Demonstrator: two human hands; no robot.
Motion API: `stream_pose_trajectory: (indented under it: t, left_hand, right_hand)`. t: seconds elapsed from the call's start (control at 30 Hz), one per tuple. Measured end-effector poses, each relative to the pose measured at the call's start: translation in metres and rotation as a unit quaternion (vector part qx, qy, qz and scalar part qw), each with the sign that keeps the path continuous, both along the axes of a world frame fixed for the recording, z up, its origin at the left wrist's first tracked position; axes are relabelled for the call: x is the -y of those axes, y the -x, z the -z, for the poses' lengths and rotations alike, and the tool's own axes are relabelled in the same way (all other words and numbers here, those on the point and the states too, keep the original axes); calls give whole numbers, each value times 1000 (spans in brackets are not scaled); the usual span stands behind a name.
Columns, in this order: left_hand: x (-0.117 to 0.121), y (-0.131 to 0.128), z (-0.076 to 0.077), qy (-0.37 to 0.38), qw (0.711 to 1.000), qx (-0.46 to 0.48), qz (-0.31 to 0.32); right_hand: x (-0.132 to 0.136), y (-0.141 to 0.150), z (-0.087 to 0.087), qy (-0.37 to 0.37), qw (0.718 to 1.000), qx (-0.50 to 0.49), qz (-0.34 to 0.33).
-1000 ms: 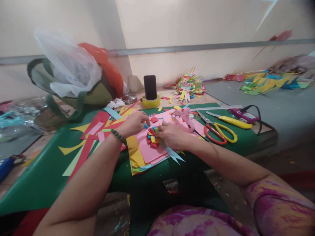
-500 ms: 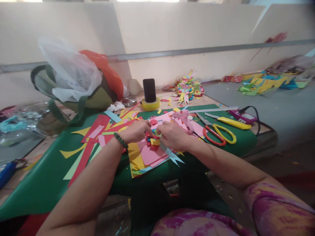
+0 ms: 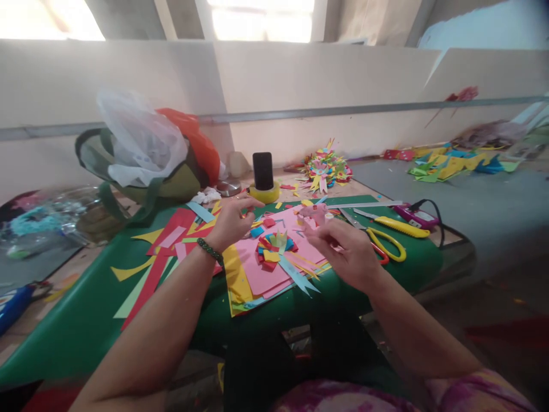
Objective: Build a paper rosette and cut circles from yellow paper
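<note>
On pink paper sheets (image 3: 253, 274) lies a round rosette of folded paper strips (image 3: 271, 256) in red, yellow and blue, a green piece at its centre. Its pale blue forked tails (image 3: 300, 276) point toward me. My left hand (image 3: 235, 220) hovers up and left of it, index finger stretched out, apart from the rosette and holding nothing visible. To the right, my right hand (image 3: 345, 249) is raised with fingers loosely bent and parted, nothing seen in them. Just beyond it sits a pink glue gun (image 3: 314, 214), its handle hidden behind the fingers.
Scissors (image 3: 392, 245), a yellow cutter (image 3: 401, 225) and a metal ruler (image 3: 364, 204) lie right. Red paper strips (image 3: 148, 289) cover the left side of the green mat (image 3: 77, 320). Behind stand a phone (image 3: 262, 170) on a tape roll (image 3: 265, 193), finished paper rosettes (image 3: 326, 167) and a bag (image 3: 171, 197).
Both hands have come off the rosette, leaving it in full sight on the pink paper. The left moved up and left, the right moved rightward to the glue gun. The camera view tilted up.
</note>
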State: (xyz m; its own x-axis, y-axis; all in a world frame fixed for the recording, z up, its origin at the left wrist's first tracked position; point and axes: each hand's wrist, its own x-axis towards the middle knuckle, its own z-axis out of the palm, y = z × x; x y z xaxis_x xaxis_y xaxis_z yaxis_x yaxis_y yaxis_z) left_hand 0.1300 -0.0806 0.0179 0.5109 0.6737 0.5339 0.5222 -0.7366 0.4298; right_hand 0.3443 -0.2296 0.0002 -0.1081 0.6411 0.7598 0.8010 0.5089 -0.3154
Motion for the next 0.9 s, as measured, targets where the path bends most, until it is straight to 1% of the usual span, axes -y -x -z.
stream_pose_trajectory:
  t: [0.1,0.2,0.33,0.5,0.6,0.67,0.73,0.83,0.9]
  left_hand:
    - [-4,2,1,-14,999,-8,-36]
    - [-8,3,2,-21,998,-32,-57]
    - [-11,3,4,-12,997,-39,-62]
    - [-13,2,7,16,1000,-14,-21]
    - [-14,2,9,14,1000,-9,-18]
    - [-14,2,8,7,999,-24,-32]
    - [-14,2,7,2,998,-50,-42]
    - [-14,2,6,-1,996,-78,-52]
    - [-14,2,6,3,994,-87,-61]
  right_hand:
    - [12,-8,8,36,998,-14,58]
    - [16,-15,21,69,994,-18,79]
    - [16,-17,40,76,994,-56,50]
    - [10,-11,64,78,993,-85,10]
    - [6,-7,73,89,991,-102,3]
    - [9,-6,72,77,992,-101,10]
    - [16,-7,65,42,996,-84,8]
    - [31,-18,45,-17,998,-55,5]
    - [36,-34,29,-31,997,-50,51]
